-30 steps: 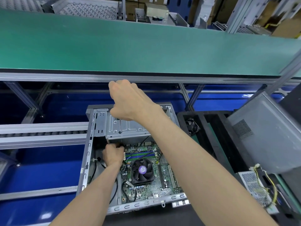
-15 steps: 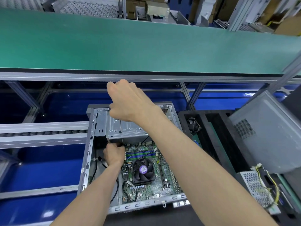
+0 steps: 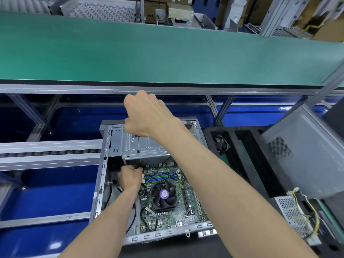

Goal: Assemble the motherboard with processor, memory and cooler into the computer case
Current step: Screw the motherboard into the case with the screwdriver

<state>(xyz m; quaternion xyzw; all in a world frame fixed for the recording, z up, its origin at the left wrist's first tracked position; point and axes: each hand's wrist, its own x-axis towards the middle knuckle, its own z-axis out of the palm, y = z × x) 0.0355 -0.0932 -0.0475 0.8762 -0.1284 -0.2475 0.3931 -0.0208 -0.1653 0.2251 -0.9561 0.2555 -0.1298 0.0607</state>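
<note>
**Hands steady at the far end of the case; board already seated**

The left hand (image 3: 130, 176) was curled at the far left corner of the board (image 3: 167, 207), just under the drive cage (image 3: 143, 146). Its fingers were bent round something dark at the cage's lower edge. Whether this was a cable, a plug or a bracket could not be told, because the hand itself covered the contact point.

The right hand (image 3: 147, 116) was held above the far edge of the case (image 3: 101, 183), fingers folded inward and back of the hand toward the camera. It could not be told whether it gripped the case rim, a part, or nothing.

Compared with the two earlier views, both hands had kept nearly the same places and postures; only a slight drift of the right hand was evident. Judgement: no part had been transferred in that interval. The work was a slow fitting or connecting action at the far left corner, with the right hand probably bracing the case.

The board lay flat inside the case, with the cooler (image 3: 163, 196) mounted near its centre and the memory slots (image 3: 161, 176) between the cooler and the cage. The processor was hidden under the cooler. Judgement: the main placement was done, and cabling or fastening remained.

Loose black cables (image 3: 134, 216) ran along the left side of the case floor; their ends were not traceable. The right forearm crossed the right near part of the case and hid it.
</note>
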